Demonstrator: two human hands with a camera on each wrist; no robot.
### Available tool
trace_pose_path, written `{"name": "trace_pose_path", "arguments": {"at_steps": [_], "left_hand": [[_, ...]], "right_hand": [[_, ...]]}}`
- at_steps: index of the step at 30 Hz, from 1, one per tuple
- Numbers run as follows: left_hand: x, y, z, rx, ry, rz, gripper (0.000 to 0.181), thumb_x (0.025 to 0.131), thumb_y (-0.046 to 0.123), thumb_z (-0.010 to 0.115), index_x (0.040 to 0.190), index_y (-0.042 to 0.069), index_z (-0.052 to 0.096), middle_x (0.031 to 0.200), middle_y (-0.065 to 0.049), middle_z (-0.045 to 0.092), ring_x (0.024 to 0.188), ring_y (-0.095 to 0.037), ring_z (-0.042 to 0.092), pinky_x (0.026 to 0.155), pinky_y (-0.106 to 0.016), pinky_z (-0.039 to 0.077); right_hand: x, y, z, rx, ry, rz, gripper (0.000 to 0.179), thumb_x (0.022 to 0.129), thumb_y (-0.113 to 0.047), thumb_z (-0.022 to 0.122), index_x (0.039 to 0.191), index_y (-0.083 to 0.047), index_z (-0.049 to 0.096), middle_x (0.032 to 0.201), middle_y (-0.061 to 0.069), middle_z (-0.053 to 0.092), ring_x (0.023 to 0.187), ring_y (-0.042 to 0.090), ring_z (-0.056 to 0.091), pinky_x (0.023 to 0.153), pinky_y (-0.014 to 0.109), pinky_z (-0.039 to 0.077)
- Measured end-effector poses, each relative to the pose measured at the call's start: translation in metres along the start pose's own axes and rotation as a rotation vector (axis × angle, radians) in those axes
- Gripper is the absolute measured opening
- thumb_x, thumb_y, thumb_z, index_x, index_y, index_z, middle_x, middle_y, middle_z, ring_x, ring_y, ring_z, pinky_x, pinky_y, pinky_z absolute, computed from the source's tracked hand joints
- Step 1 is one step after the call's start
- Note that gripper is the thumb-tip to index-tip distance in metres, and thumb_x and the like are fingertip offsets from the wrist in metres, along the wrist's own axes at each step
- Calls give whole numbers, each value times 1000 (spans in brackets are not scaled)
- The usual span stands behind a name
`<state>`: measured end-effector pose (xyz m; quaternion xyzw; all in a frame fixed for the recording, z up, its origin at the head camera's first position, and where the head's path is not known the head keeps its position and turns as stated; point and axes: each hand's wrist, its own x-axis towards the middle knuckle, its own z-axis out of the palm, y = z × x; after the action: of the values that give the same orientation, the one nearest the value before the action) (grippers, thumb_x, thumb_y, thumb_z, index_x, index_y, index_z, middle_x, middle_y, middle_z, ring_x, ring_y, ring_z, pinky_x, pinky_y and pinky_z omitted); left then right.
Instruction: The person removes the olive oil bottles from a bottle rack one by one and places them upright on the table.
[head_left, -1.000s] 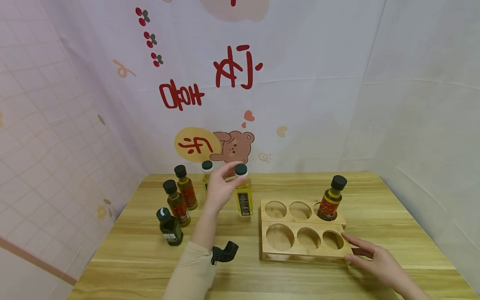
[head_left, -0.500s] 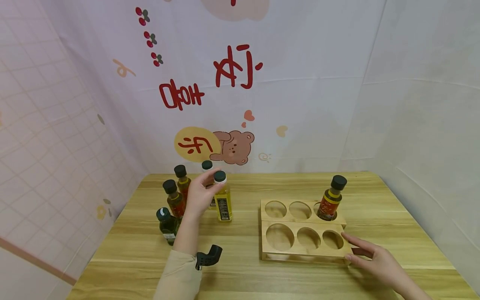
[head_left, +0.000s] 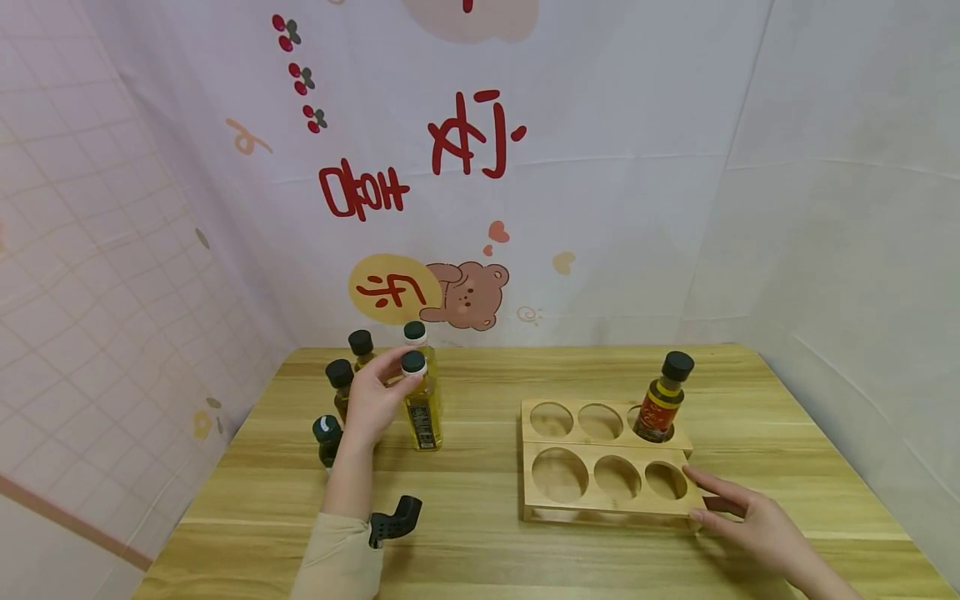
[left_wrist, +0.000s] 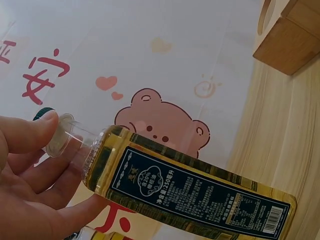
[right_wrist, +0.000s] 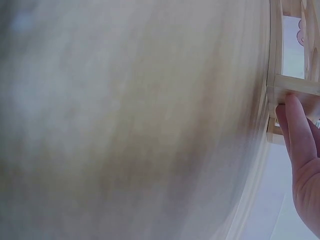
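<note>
In the head view my left hand (head_left: 377,402) pinches the neck of a yellow oil bottle (head_left: 425,422) just under its dark green cap. The left wrist view shows this bottle (left_wrist: 200,185) with a dark printed label, thumb and fingers at its neck. It is upright in front of a similar oil bottle (head_left: 431,350), partly covering it. My right hand (head_left: 757,529) lies at the right end of a two-tier wooden rack (head_left: 585,450), its fairly straight fingers touching the side and front corner. The right wrist view shows a finger (right_wrist: 298,127) against the rack's end.
A red-labelled bottle (head_left: 661,406) stands in the upper tier's right hole. Two black-capped bottles, one nearer (head_left: 340,383) and one farther (head_left: 361,343), and a short green bottle (head_left: 327,437) stand left, partly behind my left hand. A patterned cloth (head_left: 615,167) hangs behind the table.
My left hand has moved left and toward me with the oil bottle, bringing it in front of the similar bottle. My right hand and the rack have stayed put.
</note>
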<state>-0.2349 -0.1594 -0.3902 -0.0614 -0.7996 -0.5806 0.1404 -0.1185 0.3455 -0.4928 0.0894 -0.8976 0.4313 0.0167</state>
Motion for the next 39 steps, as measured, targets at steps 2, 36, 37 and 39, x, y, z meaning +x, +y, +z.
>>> {"name": "trace_pose_path", "arguments": {"at_steps": [2,36,37,39], "left_hand": [[-1,-1,-3,1,4,2,42,89,2,73,130,6,64,127,-13,63,118,-31,59,100,-52,47],[-9,9,-25,81,-87,-5,52,94,15,70,141,2,53,137,-19,55,125,-34,53,106,-48,43],[-10,11,-27,102,-92,5,53,94,17,70,142,3,52,137,-20,55,125,-34,54,105,-48,44],[-12,15,-30,124,-99,25,54,95,18,70,142,2,51,137,-20,55,125,-35,54,104,-48,45]], "right_hand": [[0,1,0,-1,2,-4,58,87,-20,77,140,-6,57,125,-23,55,93,7,68,71,22,56],[-1,2,2,-1,13,-45,58,87,-14,77,140,-6,57,129,-22,55,94,10,69,72,21,56],[-1,2,2,-1,13,-47,58,87,-14,77,140,-6,56,130,-22,55,94,10,69,72,21,56],[-1,2,2,-2,12,-45,58,87,-15,77,140,-6,56,129,-22,55,94,10,69,72,21,55]]}}
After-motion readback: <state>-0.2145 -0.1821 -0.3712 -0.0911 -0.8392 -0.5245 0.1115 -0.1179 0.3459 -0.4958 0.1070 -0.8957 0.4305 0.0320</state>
